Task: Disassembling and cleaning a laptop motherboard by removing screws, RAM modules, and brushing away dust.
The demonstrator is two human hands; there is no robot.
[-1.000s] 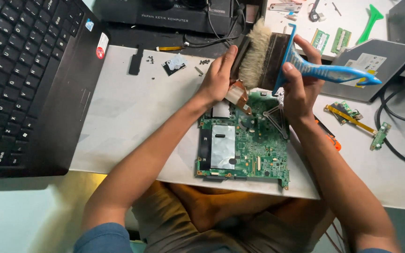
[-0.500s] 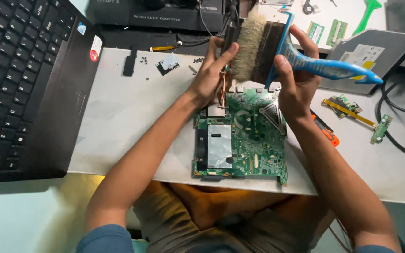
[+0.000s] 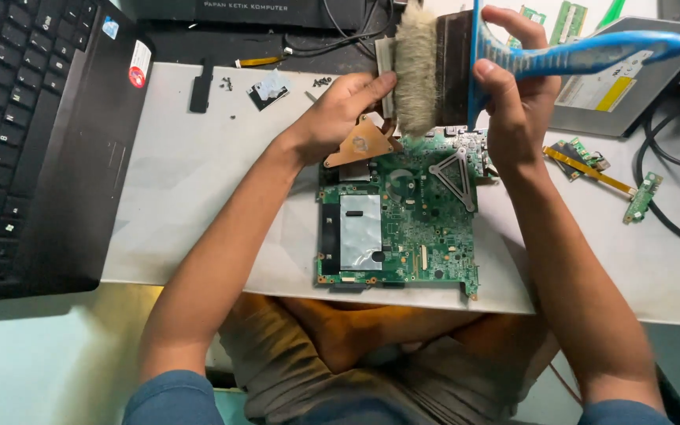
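Right hand (image 3: 517, 102) gripping blue-handled brush (image 3: 434, 67), left hand (image 3: 340, 118) holding copper heatsink (image 3: 364, 142) above green motherboard (image 3: 399, 216) on white surface (image 3: 190, 173), red-white oval sticker (image 3: 138, 64) on black laptop (image 3: 33, 142), yellow-white label on optical drive (image 3: 615, 83).

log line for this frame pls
left hand: holds copper heatsink | right hand: grips blue-handled brush, bristles on heatsink | green motherboard: flat on white table
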